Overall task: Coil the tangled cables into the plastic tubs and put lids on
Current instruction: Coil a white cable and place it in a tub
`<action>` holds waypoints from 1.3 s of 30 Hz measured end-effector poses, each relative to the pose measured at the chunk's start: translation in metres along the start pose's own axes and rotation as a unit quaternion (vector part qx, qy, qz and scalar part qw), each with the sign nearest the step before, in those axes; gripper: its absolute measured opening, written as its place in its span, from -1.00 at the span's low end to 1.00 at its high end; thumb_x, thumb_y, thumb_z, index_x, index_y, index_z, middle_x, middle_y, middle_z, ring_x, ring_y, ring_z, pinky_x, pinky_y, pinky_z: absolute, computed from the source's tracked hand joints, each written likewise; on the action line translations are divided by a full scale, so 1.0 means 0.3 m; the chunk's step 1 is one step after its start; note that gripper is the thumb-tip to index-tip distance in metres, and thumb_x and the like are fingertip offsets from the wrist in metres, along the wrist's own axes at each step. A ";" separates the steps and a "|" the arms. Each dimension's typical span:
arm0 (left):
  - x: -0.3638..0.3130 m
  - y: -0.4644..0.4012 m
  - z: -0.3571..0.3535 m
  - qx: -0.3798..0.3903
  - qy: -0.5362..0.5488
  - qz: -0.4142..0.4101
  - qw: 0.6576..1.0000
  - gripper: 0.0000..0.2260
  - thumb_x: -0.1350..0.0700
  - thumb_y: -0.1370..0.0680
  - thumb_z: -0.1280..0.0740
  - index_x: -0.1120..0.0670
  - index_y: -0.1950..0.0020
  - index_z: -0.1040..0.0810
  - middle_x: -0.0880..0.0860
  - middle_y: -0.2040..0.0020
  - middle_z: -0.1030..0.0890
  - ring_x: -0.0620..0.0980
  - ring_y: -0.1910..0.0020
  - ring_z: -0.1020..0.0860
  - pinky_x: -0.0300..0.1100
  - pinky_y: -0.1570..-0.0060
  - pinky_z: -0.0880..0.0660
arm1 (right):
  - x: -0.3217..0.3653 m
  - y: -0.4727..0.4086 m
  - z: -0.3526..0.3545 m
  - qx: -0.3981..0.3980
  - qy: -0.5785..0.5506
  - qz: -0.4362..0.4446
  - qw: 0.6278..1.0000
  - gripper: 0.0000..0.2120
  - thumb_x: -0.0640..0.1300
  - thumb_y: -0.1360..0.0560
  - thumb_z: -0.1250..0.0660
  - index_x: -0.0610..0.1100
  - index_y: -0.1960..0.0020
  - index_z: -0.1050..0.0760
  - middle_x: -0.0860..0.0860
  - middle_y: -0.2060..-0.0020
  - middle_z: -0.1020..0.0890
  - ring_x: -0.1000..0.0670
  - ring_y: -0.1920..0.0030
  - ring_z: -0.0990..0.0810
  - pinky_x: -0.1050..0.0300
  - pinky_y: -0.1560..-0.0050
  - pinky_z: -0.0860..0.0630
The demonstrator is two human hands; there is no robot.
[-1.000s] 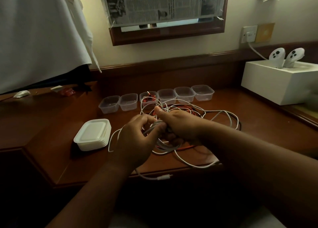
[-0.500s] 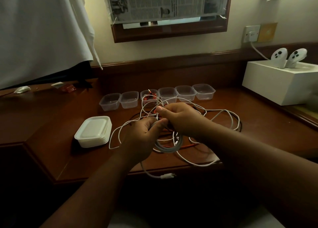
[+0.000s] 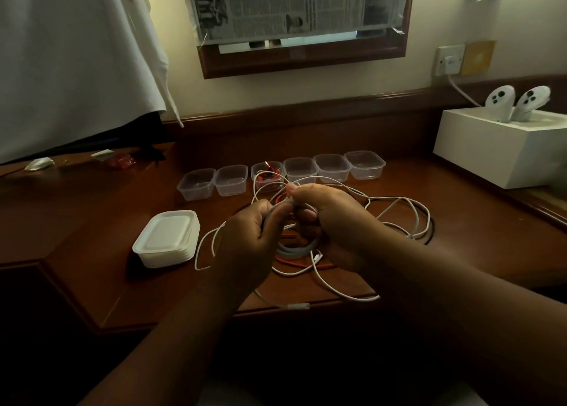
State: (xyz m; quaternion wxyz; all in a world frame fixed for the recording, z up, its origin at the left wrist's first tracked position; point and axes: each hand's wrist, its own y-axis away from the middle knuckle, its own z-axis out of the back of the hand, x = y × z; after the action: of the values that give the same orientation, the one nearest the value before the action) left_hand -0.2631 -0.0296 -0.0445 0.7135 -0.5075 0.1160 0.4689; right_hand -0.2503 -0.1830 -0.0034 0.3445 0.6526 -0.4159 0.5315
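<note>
A tangle of white, grey and orange cables [image 3: 399, 218] lies on the wooden desk [image 3: 92, 221]. My left hand [image 3: 248, 240] and my right hand [image 3: 325, 218] both grip a grey cable coil [image 3: 294, 247] that hangs in loops between them, just above the tangle. Behind stands a row of several clear plastic tubs [image 3: 331, 168]; the third tub from the left [image 3: 265, 177] holds a red cable. A stack of white lids [image 3: 167, 238] sits to the left of my hands. A white cable end [image 3: 299, 307] hangs over the desk's front edge.
A white box [image 3: 497, 148] with two white controllers [image 3: 515, 103] stands at the right, wired to a wall socket [image 3: 449, 60]. White cloth [image 3: 70, 52] hangs at the left above small items [image 3: 40, 163] on the desk. A framed newspaper [image 3: 300, 9] is on the wall.
Both hands have lifted the grey coil slightly and kept turning it; the loops below them have shifted. The camera view has dropped a little.
</note>
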 end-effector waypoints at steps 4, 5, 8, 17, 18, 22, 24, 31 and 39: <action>-0.007 -0.006 -0.004 0.044 -0.013 -0.013 0.999 -0.65 -0.14 -0.60 -0.17 0.06 0.20 -0.54 -0.01 0.40 -0.49 -0.01 0.40 -0.48 -0.23 0.44 -0.36 | 0.009 -0.010 0.019 -0.016 0.110 0.031 0.993 -0.86 -0.07 -0.64 -0.23 -0.12 0.02 -0.46 0.03 0.40 -0.48 0.10 0.43 -0.42 0.21 0.36 -0.41; -0.001 -0.007 -0.006 0.065 -0.022 -0.010 0.998 -0.62 -0.17 -0.60 -0.16 0.08 0.16 -0.58 0.02 0.36 -0.55 -0.02 0.37 -0.52 -0.22 0.40 -0.39 | 0.011 -0.015 0.028 -0.025 0.162 0.039 0.986 -0.90 -0.08 -0.64 -0.24 -0.11 -0.02 -0.47 0.01 0.35 -0.52 0.10 0.40 -0.47 0.21 0.34 -0.44; 0.019 -0.013 -0.007 0.104 -0.040 -0.006 0.994 -0.46 -0.31 -0.55 -0.09 0.12 0.06 -0.62 0.10 0.25 -0.62 0.05 0.28 -0.58 -0.04 0.28 -0.45 | 0.011 -0.019 0.041 -0.046 0.225 0.050 0.972 -0.94 -0.10 -0.63 -0.24 -0.06 -0.06 -0.46 -0.03 0.22 -0.57 0.07 0.29 -0.55 0.17 0.27 -0.51; -0.042 -0.036 -0.012 0.163 0.019 0.005 0.986 -0.60 -0.23 -0.58 -0.20 0.10 0.12 -0.54 -0.02 0.34 -0.54 -0.17 0.40 -0.45 -0.33 0.39 -0.38 | -0.022 -0.012 0.034 -0.110 0.191 0.141 0.965 -0.92 -0.11 -0.65 -0.20 -0.07 0.01 -0.43 -0.07 0.27 -0.55 -0.01 0.28 -0.56 0.02 0.21 -0.54; -0.055 -0.040 -0.007 0.170 0.055 0.025 0.984 -0.63 -0.19 -0.60 -0.20 0.09 0.10 -0.54 -0.07 0.35 -0.54 -0.20 0.40 -0.45 -0.35 0.39 -0.39 | -0.014 -0.011 0.040 -0.114 0.202 0.145 0.962 -0.92 -0.11 -0.65 -0.20 -0.07 0.01 -0.43 -0.06 0.29 -0.54 0.00 0.31 -0.53 0.07 0.27 -0.51; -0.063 -0.053 0.012 0.164 0.213 0.109 0.957 -0.83 0.16 -0.67 -0.15 0.06 -0.12 -0.53 -0.07 0.30 -0.54 -0.22 0.38 -0.49 -0.37 0.35 -0.44 | 0.024 -0.007 0.064 -0.112 0.229 0.144 0.956 -0.92 -0.11 -0.65 -0.20 -0.08 0.00 -0.43 -0.09 0.28 -0.54 -0.07 0.27 -0.51 0.05 0.24 -0.48; -0.042 -0.053 0.015 0.133 0.192 0.081 0.969 -0.85 0.08 -0.61 -0.22 -0.02 -0.12 -0.55 -0.01 0.22 -0.56 -0.11 0.28 -0.53 -0.27 0.25 -0.50 | 0.044 -0.001 0.067 -0.097 0.238 0.137 0.957 -0.92 -0.11 -0.65 -0.20 -0.07 0.01 -0.43 -0.11 0.28 -0.54 -0.12 0.26 -0.50 -0.01 0.21 -0.47; -0.064 -0.012 -0.016 -0.090 0.055 0.002 0.994 -0.69 -0.12 -0.59 -0.32 0.09 0.18 -0.58 0.03 0.32 -0.58 -0.04 0.35 -0.55 -0.27 0.34 -0.48 | 0.087 0.016 0.058 -0.071 0.145 0.138 0.977 -0.89 -0.10 -0.65 -0.20 -0.08 0.03 -0.43 0.04 0.39 -0.53 0.12 0.42 -0.50 0.21 0.40 -0.43; -0.146 -0.001 -0.035 -0.017 0.314 0.212 0.925 -0.56 -0.15 -0.47 -0.24 0.20 -0.03 -0.63 0.11 0.11 -0.72 0.05 0.08 -0.70 -0.02 0.04 -0.62 | 0.077 0.009 0.043 -0.131 0.133 0.209 0.960 -0.93 -0.10 -0.65 -0.21 -0.06 0.00 -0.42 -0.06 0.25 -0.54 -0.01 0.27 -0.54 0.10 0.25 -0.55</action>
State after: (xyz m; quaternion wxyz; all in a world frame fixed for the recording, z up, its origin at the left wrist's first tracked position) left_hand -0.2830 -0.0624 -0.0210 0.5155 -0.6044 0.4309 0.4280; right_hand -0.2455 -0.1998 0.0168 0.3603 0.4234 -0.5595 0.6147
